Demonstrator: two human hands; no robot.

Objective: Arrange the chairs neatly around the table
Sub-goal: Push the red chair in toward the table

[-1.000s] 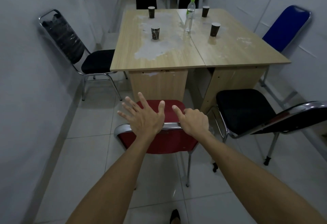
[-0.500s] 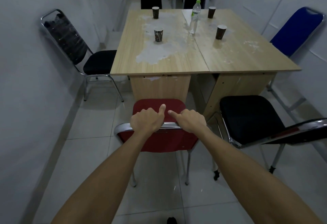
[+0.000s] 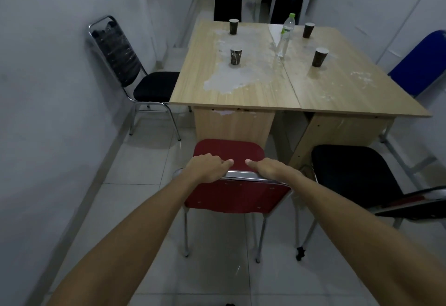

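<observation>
— While both hands are curled over the chrome top rail of the red chair (image 3: 231, 194), what would you tell the person to do?

— Push evenly. The left hand (image 3: 205, 168) and right hand (image 3: 272, 169) clench the rail close together near its middle, thumbs pointing at each other, so one stronger arm could swing the chair. I'd slide it straight, legs low to the tiles.

— Where does it stand?

— At the near end of the table (image 3: 241, 98), left half, seat front just short of the wooden panel (hard to say whether they touch).

— Which way does it face?

— Toward the table, back to the person. Its back-to-front line runs nearly square to the table edge, skewed slightly. The black chair (image 3: 354, 175) just beside it on the right sits more askew, I think, and likely needs turning afterwards.
</observation>
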